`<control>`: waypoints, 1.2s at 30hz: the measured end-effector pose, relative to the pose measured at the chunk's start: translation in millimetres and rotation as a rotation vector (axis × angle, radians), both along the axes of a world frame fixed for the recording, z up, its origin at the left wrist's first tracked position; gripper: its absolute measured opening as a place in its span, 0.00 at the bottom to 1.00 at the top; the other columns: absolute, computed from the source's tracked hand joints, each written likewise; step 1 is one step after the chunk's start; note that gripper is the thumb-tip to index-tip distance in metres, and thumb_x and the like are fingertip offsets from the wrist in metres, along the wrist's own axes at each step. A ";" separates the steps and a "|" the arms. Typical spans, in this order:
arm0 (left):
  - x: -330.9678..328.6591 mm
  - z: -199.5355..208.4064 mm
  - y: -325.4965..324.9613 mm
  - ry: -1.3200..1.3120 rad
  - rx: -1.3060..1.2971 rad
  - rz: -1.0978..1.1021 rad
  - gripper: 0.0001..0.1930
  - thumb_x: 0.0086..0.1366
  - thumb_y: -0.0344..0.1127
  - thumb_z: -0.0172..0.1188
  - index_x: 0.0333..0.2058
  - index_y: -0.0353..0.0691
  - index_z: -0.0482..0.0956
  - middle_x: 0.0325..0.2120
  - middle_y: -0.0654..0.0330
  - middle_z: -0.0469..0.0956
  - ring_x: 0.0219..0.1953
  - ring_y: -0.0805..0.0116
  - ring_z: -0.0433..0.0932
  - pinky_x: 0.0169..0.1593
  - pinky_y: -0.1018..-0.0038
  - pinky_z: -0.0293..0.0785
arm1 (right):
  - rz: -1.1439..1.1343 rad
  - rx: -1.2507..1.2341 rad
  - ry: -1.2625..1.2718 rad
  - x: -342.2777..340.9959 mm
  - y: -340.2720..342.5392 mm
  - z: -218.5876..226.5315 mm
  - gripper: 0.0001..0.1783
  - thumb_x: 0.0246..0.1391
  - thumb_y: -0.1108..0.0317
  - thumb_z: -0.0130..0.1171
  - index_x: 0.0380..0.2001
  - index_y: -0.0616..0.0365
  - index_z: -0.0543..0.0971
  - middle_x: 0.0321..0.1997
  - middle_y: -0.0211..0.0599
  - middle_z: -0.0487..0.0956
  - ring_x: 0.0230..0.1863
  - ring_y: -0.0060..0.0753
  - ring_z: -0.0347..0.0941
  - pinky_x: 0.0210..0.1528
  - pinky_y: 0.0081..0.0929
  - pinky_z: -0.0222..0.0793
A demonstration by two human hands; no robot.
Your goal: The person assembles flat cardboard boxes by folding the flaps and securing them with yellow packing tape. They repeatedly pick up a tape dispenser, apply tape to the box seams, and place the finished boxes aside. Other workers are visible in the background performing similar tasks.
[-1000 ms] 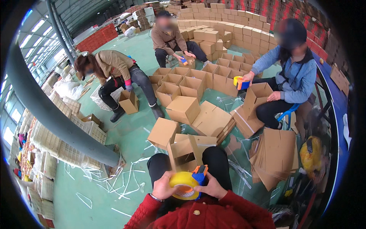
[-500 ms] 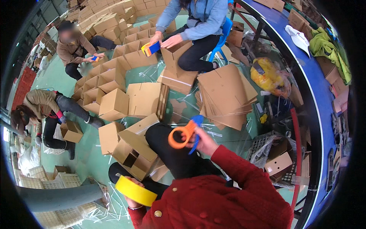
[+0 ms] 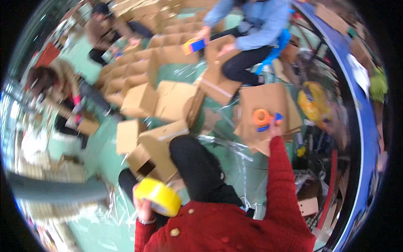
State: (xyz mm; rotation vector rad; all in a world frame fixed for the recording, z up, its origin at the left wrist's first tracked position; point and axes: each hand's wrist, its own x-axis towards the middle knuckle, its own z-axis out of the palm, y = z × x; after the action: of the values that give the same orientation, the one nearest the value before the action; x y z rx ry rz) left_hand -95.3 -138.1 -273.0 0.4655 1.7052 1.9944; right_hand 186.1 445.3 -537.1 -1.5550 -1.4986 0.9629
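1. Gripped a broad, glossy yellow tape roll (image 3: pixel 161 195) near the left knee (image 3: pixel 125 181), with left hand (image 3: pixel 143 208) partly hidden behind it.
2. Held a blurred orange-and-blue tape dispenser (image 3: pixel 262 123) before stacked flat cardboard (image 3: pixel 268 98) in right hand (image 3: pixel 276 129), with details indistinct.

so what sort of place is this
Probably a packing area in a warehouse or workshop: open cartons stand grouped on the green floor, flattened cardboard is piled nearby, and the left hand holds a yellow tape roll.
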 end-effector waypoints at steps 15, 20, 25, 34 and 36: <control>2.8 15.7 23.9 0.552 -0.091 0.071 0.27 0.45 0.17 0.65 0.44 0.41 0.67 0.40 0.58 0.67 0.41 0.65 0.69 0.46 0.75 0.68 | 1.329 -0.123 0.411 -151.2 -293.9 256.1 0.22 0.57 0.66 0.58 0.54 0.58 0.72 0.53 0.36 0.73 0.53 0.30 0.72 0.55 0.27 0.67; 7.6 4.8 2.7 0.410 -0.021 0.139 0.29 0.44 0.17 0.65 0.45 0.44 0.66 0.40 0.61 0.67 0.42 0.68 0.69 0.49 0.75 0.68 | 0.272 -0.487 0.279 -83.3 -205.2 134.4 0.09 0.62 0.62 0.53 0.40 0.56 0.76 0.32 0.34 0.79 0.30 0.23 0.77 0.31 0.26 0.73; 9.7 -3.2 -25.3 0.293 -0.036 0.152 0.33 0.45 0.15 0.62 0.50 0.43 0.63 0.43 0.61 0.68 0.46 0.69 0.70 0.52 0.74 0.68 | -0.057 -0.537 0.253 -5.6 -93.4 49.4 0.34 0.50 0.34 0.59 0.36 0.60 0.76 0.29 0.37 0.77 0.24 0.30 0.74 0.22 0.30 0.72; -2.8 -11.6 -32.9 -0.030 0.112 0.180 0.33 0.46 0.13 0.58 0.52 0.43 0.63 0.42 0.64 0.73 0.45 0.71 0.74 0.52 0.75 0.71 | -0.095 -0.554 -0.055 -33.0 -27.1 26.1 0.28 0.62 0.43 0.49 0.25 0.59 0.74 0.13 0.34 0.71 0.10 0.27 0.66 0.09 0.26 0.59; -3.7 -15.1 -27.6 -0.044 0.121 0.163 0.32 0.47 0.13 0.58 0.51 0.43 0.63 0.41 0.64 0.74 0.45 0.72 0.75 0.52 0.75 0.71 | 0.025 -0.434 0.028 -49.0 -25.8 29.8 0.19 0.63 0.55 0.47 0.27 0.59 0.74 0.14 0.35 0.71 0.11 0.29 0.67 0.11 0.29 0.63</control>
State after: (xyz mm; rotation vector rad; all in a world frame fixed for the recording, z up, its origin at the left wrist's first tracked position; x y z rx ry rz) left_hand -99.0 -165.7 -288.1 0.3295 1.6490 2.2154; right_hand 137.1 419.5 -507.3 -1.8130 -1.3497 1.3878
